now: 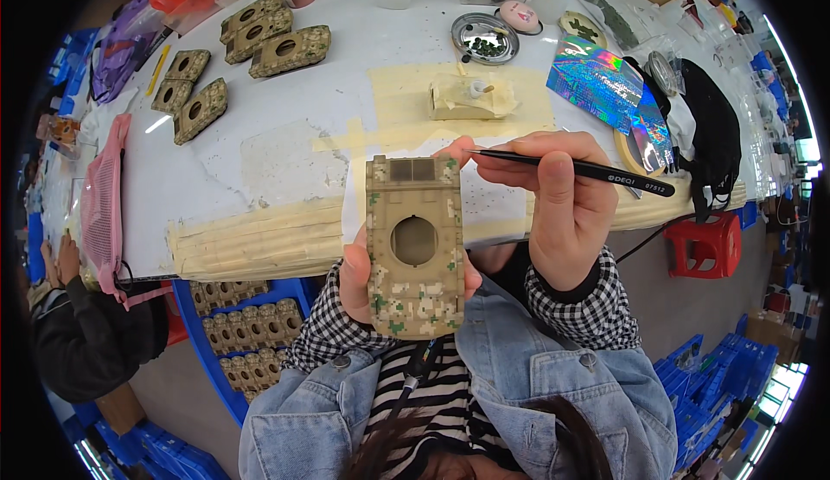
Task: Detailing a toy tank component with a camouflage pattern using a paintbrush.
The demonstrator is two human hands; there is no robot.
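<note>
A camouflage-painted model tank hull (413, 247), tan with green and white flecks and a round turret hole in its middle, is held up in front of the person's chest, near the table's near edge. The left hand (359, 277) grips it from below and behind: the thumb shows at the hull's left edge and fingertips curl round its right edge, so the hand is closed on the hull, which stands upright with its top face toward the camera.

The right hand (553, 199) is just to the right of the hull, its fingertips touching the hull's upper right corner. It is raised with the palm toward the person, fingers closed round black tweezers (571, 167). The tweezers lie nearly level across the fingers, the fine tip pointing left toward the hull's top edge, the handle sticking out to the right. Both forearms rise from the lower edge in checked cuffs under denim sleeves.

Farther off on the white table (259, 147) lies a pale unpainted turret (471, 97) on masking tape. At far left sit more camouflage hulls (277, 38). A metal dish (485, 38) with small dark green parts stands beyond the turret, and a holographic foil sheet (596, 78) lies to the right. Under the table at near left, a blue crate (246, 324) holds stacked hulls.
</note>
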